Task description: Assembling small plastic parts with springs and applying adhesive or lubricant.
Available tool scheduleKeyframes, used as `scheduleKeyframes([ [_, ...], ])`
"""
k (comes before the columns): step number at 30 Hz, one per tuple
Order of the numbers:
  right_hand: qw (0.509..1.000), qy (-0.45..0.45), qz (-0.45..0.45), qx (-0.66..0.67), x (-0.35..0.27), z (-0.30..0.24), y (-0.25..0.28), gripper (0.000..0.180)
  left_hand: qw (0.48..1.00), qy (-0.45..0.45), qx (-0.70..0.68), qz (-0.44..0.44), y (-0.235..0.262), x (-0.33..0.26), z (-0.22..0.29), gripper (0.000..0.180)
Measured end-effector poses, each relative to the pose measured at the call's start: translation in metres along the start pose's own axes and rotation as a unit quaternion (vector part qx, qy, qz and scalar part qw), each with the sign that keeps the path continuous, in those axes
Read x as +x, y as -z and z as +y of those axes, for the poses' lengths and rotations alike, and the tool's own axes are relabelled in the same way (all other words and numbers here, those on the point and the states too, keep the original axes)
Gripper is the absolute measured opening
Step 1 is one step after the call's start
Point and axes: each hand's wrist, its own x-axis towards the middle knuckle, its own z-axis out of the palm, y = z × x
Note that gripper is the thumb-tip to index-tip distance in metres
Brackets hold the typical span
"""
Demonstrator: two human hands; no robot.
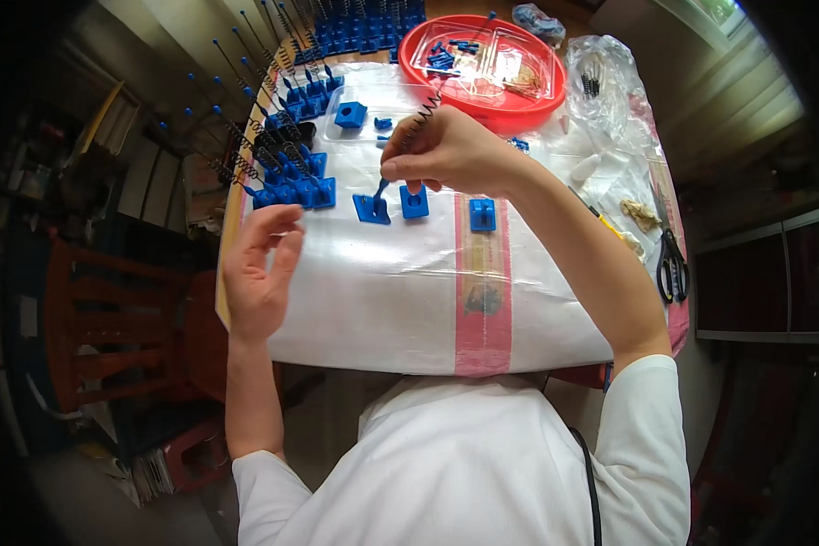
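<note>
Under right hand (446, 150), pinched spring rod (400, 150) over blue base (371, 208), left hand (259, 264) open, apart.

The right hand (450, 150) covers the middle of a black coiled wire spring (423, 114). Beyond that hand, small blue parts in the round red plastic basin (428, 45) blur together; upright blue-tipped pins (273, 109) run off the top edge.

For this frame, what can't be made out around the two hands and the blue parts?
Head view only:
- Right hand: fingertips curl over the black spring, hiding the grip.
- Rod's seat in the blue base: too small.
- Red tray contents: blurred under clear plastic.
- Far blue assemblies: cut off by the top edge.
- Left hand: apparently empty.
</note>
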Motion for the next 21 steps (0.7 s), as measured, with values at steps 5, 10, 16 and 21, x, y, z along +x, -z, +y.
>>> scheduleKeyframes([
  [5, 0.992, -0.018, -0.031, 0.120, -0.034, 0.011, 0.003, 0.021, 0.979, 0.105, -0.138, -0.110, -0.054, 0.026, 0.010, 0.025],
  [10, 0.974, -0.021, -0.004, 0.226, -0.065, 0.034, 0.010, 0.019, 0.890, 0.255, -0.274, -0.261, -0.089, 0.043, 0.008, 0.025],
  [16, 0.944, -0.004, 0.047, 0.328, -0.096, 0.049, 0.017, 0.022, 0.829, 0.334, -0.355, -0.275, -0.116, 0.043, 0.004, 0.022],
  [21, 0.933, 0.014, 0.070, 0.353, -0.107, 0.063, 0.018, 0.023, 0.814, 0.346, -0.376, -0.275, -0.127, 0.041, 0.001, 0.019],
])
